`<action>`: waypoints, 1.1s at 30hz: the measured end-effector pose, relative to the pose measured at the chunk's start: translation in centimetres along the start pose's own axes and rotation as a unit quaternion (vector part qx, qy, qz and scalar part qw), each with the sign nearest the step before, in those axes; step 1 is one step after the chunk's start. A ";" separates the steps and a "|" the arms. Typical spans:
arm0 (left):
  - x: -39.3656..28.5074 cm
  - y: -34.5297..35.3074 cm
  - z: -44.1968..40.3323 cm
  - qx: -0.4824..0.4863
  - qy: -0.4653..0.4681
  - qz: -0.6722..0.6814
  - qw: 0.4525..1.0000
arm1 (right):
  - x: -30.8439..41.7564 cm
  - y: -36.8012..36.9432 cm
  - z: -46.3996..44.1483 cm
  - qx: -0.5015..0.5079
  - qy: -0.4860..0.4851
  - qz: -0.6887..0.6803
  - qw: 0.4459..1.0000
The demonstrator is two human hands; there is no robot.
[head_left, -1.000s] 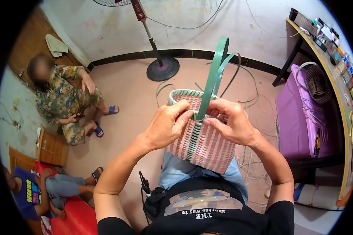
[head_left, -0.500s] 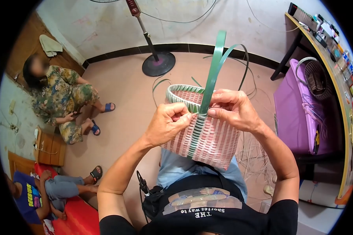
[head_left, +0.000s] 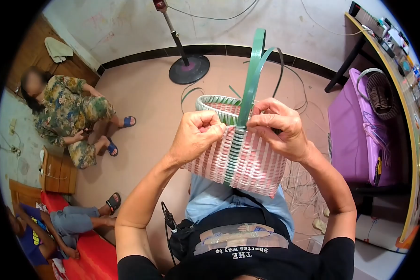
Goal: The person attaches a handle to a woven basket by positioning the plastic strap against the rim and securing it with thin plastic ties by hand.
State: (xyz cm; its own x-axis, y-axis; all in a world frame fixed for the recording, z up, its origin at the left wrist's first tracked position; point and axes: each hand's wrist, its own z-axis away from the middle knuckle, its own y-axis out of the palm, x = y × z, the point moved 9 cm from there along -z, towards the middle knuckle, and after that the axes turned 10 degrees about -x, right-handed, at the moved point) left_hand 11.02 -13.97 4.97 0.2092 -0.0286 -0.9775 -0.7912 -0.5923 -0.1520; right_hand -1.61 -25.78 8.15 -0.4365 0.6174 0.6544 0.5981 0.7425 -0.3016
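A pink and white woven basket (head_left: pixel 254 165) with a green stripe down its side rests on my lap, tilted. A flat green strap (head_left: pixel 254 70) rises from its rim as a looped handle. My left hand (head_left: pixel 198 135) is closed in a pinch at the rim left of the strap, on a short thin white strip (head_left: pixel 231 126). Closed against the rim just right of the strap, my right hand (head_left: pixel 281 127) has thumb and fingertips together; what lies between them is hidden. White and green lacing wraps the basket's rim (head_left: pixel 205 100).
Loose thin strips (head_left: pixel 305 186) litter the floor at right. A fan stand (head_left: pixel 189 70) stands near the wall. On a purple bin (head_left: pixel 347 121) sits another basket (head_left: pixel 381 95), beside a cluttered desk (head_left: pixel 382 42). Two people sit at left, one on a red seat (head_left: pixel 95 252).
The basket and both hands have shifted slightly up in view, with the left hand a little leftward. Both hands stay pinched beside the strap. The seated person at lower left has moved an arm.
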 end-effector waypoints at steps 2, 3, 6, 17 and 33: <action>0.0 -0.1 -0.1 -0.002 -0.004 0.002 1.000 | 0.1 0.2 0.1 -0.002 -0.007 0.009 1.000; 0.1 -0.1 -0.2 -0.002 -0.005 -0.002 1.000 | 0.1 0.2 0.1 -0.003 -0.010 0.014 1.000; 0.4 -0.1 -0.4 -0.001 -0.015 0.010 1.000 | 0.0 0.3 0.2 -0.001 -0.011 -0.004 1.000; 0.9 0.1 -1.1 -0.013 -0.062 0.053 0.997 | -0.8 0.7 -0.3 0.061 0.039 -0.028 0.997; 0.8 0.2 -1.0 -0.020 -0.029 0.066 0.997 | -0.8 0.2 -0.6 0.029 0.020 -0.012 0.999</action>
State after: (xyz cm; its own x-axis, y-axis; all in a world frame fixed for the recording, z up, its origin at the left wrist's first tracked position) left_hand 11.58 -14.89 4.27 0.0703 -0.0627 -0.9956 -0.7854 -0.6188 -0.0164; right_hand -0.70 -26.33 7.99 -0.4229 0.5891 0.6886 0.5466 0.7719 -0.3247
